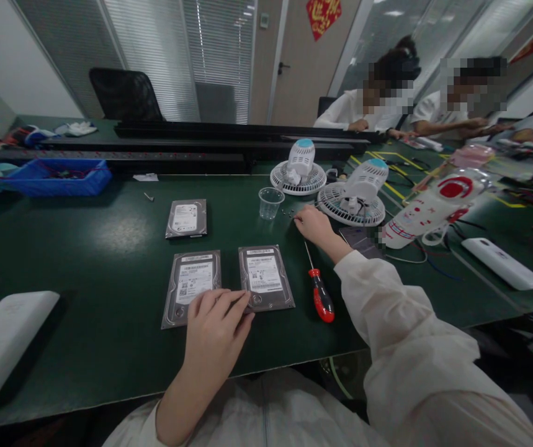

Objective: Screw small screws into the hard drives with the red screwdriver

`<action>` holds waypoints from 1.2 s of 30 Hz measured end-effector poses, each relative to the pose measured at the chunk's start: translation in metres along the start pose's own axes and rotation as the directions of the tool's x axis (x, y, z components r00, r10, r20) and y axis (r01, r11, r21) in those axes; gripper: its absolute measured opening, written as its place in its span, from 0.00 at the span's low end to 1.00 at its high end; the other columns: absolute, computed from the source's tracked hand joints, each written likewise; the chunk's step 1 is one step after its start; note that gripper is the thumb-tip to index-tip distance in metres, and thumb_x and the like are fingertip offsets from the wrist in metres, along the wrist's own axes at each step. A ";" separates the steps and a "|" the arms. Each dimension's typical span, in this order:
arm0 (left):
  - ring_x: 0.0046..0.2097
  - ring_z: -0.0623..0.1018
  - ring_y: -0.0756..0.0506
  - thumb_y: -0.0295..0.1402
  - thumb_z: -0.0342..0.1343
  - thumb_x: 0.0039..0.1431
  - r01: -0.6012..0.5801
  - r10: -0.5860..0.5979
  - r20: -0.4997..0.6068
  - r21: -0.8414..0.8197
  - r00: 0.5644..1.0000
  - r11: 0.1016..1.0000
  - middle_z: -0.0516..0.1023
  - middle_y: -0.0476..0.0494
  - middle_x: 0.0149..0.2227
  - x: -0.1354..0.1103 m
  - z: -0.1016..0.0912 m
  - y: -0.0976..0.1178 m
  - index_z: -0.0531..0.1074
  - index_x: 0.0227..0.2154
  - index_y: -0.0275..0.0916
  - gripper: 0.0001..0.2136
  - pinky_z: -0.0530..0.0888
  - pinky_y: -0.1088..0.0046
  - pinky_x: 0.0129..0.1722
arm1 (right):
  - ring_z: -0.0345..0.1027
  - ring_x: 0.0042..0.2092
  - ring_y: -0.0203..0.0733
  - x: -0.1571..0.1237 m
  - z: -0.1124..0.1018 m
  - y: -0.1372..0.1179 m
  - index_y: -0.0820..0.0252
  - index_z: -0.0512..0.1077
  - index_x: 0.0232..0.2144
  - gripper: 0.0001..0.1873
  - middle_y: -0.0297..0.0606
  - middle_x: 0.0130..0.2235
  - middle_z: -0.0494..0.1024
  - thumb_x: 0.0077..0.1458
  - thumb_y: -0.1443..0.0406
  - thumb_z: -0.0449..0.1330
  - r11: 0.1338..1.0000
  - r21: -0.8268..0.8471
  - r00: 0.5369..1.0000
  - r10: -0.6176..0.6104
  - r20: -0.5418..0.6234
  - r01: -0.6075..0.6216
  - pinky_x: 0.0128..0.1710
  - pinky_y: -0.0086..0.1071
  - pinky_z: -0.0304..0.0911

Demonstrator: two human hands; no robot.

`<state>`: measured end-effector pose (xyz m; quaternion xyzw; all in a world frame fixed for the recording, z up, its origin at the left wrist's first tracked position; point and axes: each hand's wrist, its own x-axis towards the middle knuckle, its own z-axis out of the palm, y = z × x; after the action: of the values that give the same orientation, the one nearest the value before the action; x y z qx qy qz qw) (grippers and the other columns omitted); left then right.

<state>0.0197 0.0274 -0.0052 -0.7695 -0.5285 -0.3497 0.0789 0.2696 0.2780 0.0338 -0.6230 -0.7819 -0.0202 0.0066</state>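
My left hand (pixel 217 320) lies with fingers stretched over the near corners of two hard drives, the left one (pixel 195 282) and the right one (pixel 264 276), touching at least the right one. A third, smaller-looking hard drive (pixel 186 218) sits farther back. My right hand (pixel 316 226) is low over the table with fingers pinched together beside several tiny screws (pixel 287 213); anything between the fingertips is too small to make out. Below it rests a screwdriver (pixel 322 298) with a red and black handle, its shaft tip under the hand. A clear plastic cup (pixel 270 203) stands by the screws.
Two white fans (pixel 298 177) (pixel 357 197) lie face down behind my right hand. A white and pink bottle (pixel 427 208) stands at right, near a white power bank (pixel 503 264). Another white device (pixel 5 341) lies at left. A blue bin (pixel 64 177) stands farther back. People sit across.
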 end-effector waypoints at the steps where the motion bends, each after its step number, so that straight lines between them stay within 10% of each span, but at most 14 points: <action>1: 0.48 0.82 0.34 0.28 0.61 0.70 0.013 -0.013 -0.004 0.000 1.000 1.000 0.88 0.41 0.47 0.000 0.000 0.000 0.80 0.50 0.40 0.09 0.72 0.49 0.50 | 0.76 0.56 0.48 0.000 0.001 0.000 0.59 0.74 0.59 0.21 0.46 0.60 0.78 0.70 0.56 0.64 1.000 -0.001 1.000 0.002 0.001 -0.002 0.56 0.49 0.76; 14: 0.48 0.85 0.33 0.31 0.62 0.70 0.091 -0.095 -0.054 -0.076 0.994 0.993 0.90 0.41 0.45 -0.004 0.005 -0.002 0.82 0.47 0.41 0.07 0.63 0.38 0.65 | 0.78 0.53 0.48 -0.005 -0.008 -0.006 0.64 0.79 0.49 0.12 0.45 0.52 0.82 0.69 0.62 0.63 0.980 0.200 0.996 0.000 -0.085 0.017 0.57 0.47 0.74; 19: 0.47 0.86 0.34 0.30 0.62 0.69 0.118 -0.126 -0.067 -0.108 0.990 0.987 0.90 0.43 0.40 -0.005 0.004 -0.001 0.83 0.44 0.44 0.06 0.57 0.33 0.68 | 0.79 0.42 0.43 -0.056 -0.040 -0.027 0.64 0.84 0.39 0.07 0.42 0.40 0.85 0.63 0.69 0.64 0.904 0.380 0.976 -0.139 -0.170 0.195 0.45 0.35 0.72; 22: 0.45 0.87 0.33 0.30 0.62 0.70 0.146 -0.155 -0.078 -0.110 0.985 0.983 0.90 0.44 0.37 -0.005 0.004 0.000 0.83 0.41 0.43 0.04 0.51 0.28 0.70 | 0.77 0.34 0.36 -0.111 -0.048 -0.049 0.60 0.83 0.35 0.03 0.36 0.36 0.85 0.61 0.68 0.68 0.802 0.479 0.934 -0.313 -0.170 0.356 0.37 0.29 0.71; 25: 0.46 0.86 0.32 0.29 0.62 0.70 0.158 -0.166 -0.074 -0.105 0.983 0.982 0.90 0.45 0.36 -0.006 0.006 0.001 0.82 0.38 0.43 0.05 0.46 0.27 0.71 | 0.79 0.42 0.40 -0.159 -0.037 -0.073 0.60 0.82 0.37 0.06 0.39 0.39 0.85 0.65 0.70 0.65 0.606 0.505 0.784 -0.543 -0.303 0.615 0.43 0.33 0.74; 36: 0.49 0.86 0.31 0.23 0.63 0.66 0.144 -0.148 -0.024 -0.113 0.989 0.983 0.90 0.44 0.38 -0.008 0.009 0.002 0.84 0.39 0.43 0.08 0.44 0.26 0.71 | 0.75 0.40 0.42 -0.186 0.003 -0.110 0.62 0.79 0.38 0.10 0.40 0.37 0.81 0.71 0.69 0.59 0.699 0.249 0.733 -0.572 -0.369 0.671 0.38 0.33 0.72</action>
<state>0.0243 0.0252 -0.0161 -0.7263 -0.5618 -0.3957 0.0185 0.2045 0.0727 0.0213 -0.2981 -0.9281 0.0420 0.2190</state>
